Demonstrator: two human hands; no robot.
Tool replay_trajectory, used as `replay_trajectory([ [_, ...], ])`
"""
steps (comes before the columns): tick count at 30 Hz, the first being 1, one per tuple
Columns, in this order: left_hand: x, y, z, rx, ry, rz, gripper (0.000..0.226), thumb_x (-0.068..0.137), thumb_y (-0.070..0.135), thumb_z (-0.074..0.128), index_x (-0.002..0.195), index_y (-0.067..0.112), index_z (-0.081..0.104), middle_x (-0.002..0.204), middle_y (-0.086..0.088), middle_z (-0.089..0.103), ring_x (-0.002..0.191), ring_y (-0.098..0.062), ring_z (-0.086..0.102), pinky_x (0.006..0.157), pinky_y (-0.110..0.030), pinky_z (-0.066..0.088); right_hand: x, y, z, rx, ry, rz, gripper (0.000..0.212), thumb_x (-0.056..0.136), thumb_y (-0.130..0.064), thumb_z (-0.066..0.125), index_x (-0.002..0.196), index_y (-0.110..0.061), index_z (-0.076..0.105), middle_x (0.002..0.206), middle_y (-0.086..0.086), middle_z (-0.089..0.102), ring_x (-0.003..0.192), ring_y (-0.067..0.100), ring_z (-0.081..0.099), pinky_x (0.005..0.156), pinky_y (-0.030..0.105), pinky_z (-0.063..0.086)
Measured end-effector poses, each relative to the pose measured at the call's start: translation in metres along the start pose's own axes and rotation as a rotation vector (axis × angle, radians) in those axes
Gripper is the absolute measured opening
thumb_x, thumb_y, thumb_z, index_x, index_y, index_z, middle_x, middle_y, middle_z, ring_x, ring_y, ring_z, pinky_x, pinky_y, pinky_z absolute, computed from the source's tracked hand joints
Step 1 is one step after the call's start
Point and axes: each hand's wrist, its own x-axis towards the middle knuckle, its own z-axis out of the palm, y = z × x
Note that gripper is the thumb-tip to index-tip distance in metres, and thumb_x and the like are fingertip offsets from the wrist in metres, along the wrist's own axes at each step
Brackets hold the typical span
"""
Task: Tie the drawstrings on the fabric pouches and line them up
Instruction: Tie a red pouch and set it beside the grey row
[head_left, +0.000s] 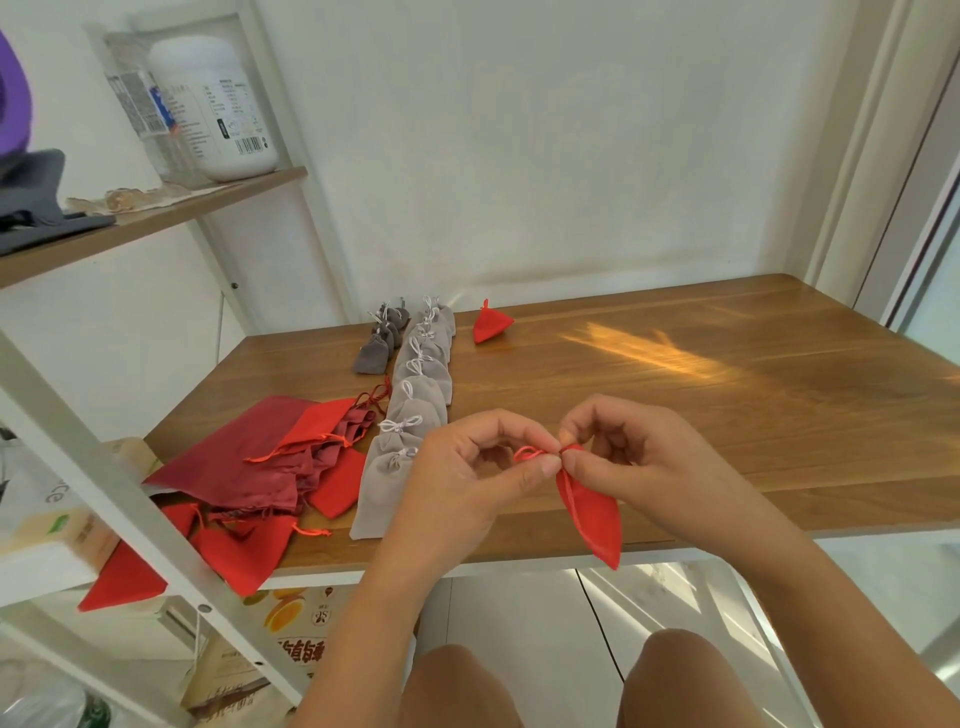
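1. Nearest me, my left hand (467, 467) pinches the drawstring (527, 453) loop between thumb and forefinger. My right hand (623, 457) pinches the gathered neck of the red pouch (592, 514), which hangs above the table (727, 389) edge, right of the near end of the light grey row (415, 395).
2. I am mid-tie on this pouch. My fingertips hide the crossing, so I cannot tell whether a knot is formed yet.
3. Next, I reckon: draw the loop snug while my right hand steadies the neck.
4. Left of the row's near half lies the untied red pile (280, 467).
5. At the row's far end, the dark grey pouches (379, 343) sit just left and a lone red pouch (488, 325) just right, probably where this one belongs.
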Motion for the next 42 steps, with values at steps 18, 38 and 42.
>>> replay_trajectory([
  [18,-0.001,0.013,0.008,0.645,0.185,0.117,0.02,0.079,0.018,0.076,0.08,0.036,0.069,0.059,0.038,0.049,0.062,0.007,0.046,0.057,-0.007,0.033,0.011,-0.002,0.01,-0.181,0.079,0.018,0.012,0.076,-0.014,0.067,0.069,-0.018,0.058,0.056,-0.015,0.054,0.052,0.002,0.045,0.051,0.013,0.035],
  [38,0.002,0.001,-0.003,0.66,0.184,0.339,0.01,0.077,0.014,0.073,0.086,0.019,0.074,0.069,0.034,0.051,0.065,0.011,0.046,0.061,-0.001,0.033,0.01,-0.005,0.005,0.374,0.079,0.065,0.023,0.067,-0.005,0.074,0.075,-0.004,0.052,0.078,0.014,0.074,0.078,0.023,0.071,0.071,0.025,0.056],
  [42,0.005,-0.007,-0.009,0.638,0.16,0.316,0.014,0.075,0.022,0.071,0.088,0.021,0.077,0.071,0.014,0.065,0.067,0.006,0.053,0.062,-0.002,0.036,0.008,-0.003,0.007,0.244,0.09,0.067,0.031,0.072,0.007,0.076,0.072,-0.006,0.048,0.076,0.012,0.074,0.075,0.025,0.07,0.072,0.031,0.056],
])
